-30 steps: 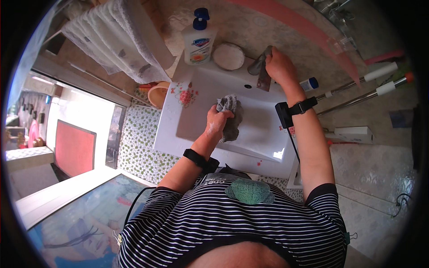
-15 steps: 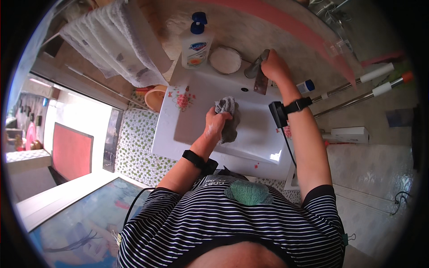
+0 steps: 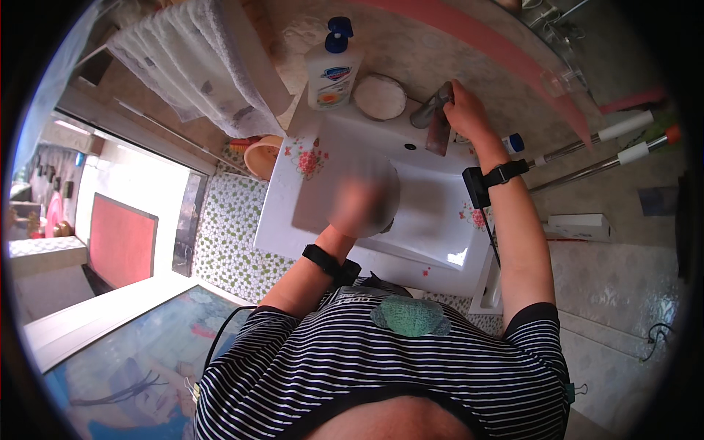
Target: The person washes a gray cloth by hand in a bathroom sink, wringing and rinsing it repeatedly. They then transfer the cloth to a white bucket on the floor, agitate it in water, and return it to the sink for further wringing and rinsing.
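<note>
My left hand (image 3: 353, 205) is low over the white sink (image 3: 433, 205), and a round blur smears its fingers and what lies beside it. Next to that hand is a grey cloth (image 3: 386, 226), mostly lost in the blur with only a bit of its lower edge showing. At the back of the basin, my right hand (image 3: 466, 110) is closed on the upper end of the metal faucet (image 3: 438, 136). The faucet's flat spout points into the sink, near the dark round hole (image 3: 411, 147). No running water can be made out.
On the back ledge stand a white pump bottle (image 3: 331, 73) with a blue top and a round white dish (image 3: 380, 97). A blue-capped container (image 3: 513, 143) and poles (image 3: 587, 143) are at the right. A towel (image 3: 198, 66) hangs left, above an orange basin (image 3: 262, 158).
The view has shifted slightly, so the sink sits a little farther right. My left hand and the cloth, sharp before with the cloth gripped, are now blurred. My right hand stays at the faucet.
</note>
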A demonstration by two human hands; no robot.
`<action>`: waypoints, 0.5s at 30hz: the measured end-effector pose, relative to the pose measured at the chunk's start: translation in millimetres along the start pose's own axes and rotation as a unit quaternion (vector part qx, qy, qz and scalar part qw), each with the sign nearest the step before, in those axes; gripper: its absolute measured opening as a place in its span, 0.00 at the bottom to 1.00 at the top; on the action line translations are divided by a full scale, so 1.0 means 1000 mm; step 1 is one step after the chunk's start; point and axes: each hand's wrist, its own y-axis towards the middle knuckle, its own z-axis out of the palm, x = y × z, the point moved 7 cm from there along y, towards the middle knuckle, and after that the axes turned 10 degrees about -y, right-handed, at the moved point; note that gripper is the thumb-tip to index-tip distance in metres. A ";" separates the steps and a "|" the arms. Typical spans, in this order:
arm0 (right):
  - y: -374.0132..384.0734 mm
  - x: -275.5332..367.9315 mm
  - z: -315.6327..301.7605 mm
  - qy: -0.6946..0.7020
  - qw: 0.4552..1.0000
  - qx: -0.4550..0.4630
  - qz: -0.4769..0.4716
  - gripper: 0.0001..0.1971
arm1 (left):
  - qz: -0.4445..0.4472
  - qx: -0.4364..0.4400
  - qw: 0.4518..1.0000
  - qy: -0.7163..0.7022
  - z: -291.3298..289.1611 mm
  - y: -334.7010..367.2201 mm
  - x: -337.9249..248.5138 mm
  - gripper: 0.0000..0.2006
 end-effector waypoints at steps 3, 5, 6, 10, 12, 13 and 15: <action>0.003 0.002 0.000 -0.012 1.000 0.009 -0.008 0.22 | 0.058 0.004 0.998 0.028 -0.003 0.000 0.001 0.10; 0.005 0.001 0.000 -0.029 0.999 0.018 -0.007 0.22 | 0.016 -0.028 0.999 -0.019 -0.001 0.000 0.007 0.09; 0.006 0.001 0.000 -0.032 0.999 0.023 -0.010 0.21 | -0.007 -0.039 0.999 -0.037 0.001 -0.001 0.010 0.09; 0.007 0.003 -0.003 -0.041 0.999 0.009 -0.023 0.19 | 0.017 -0.021 1.000 -0.012 0.000 -0.003 0.018 0.09; 0.009 0.003 -0.004 -0.038 0.999 0.008 -0.022 0.19 | 0.086 0.020 0.995 0.047 0.000 -0.004 0.018 0.09; 0.009 0.003 -0.003 -0.032 0.999 0.019 -0.016 0.19 | 0.107 0.033 0.991 0.068 0.001 -0.004 0.016 0.09; 0.009 0.002 -0.002 -0.020 0.999 0.033 0.000 0.18 | 0.104 0.029 0.992 0.071 0.002 -0.005 0.017 0.08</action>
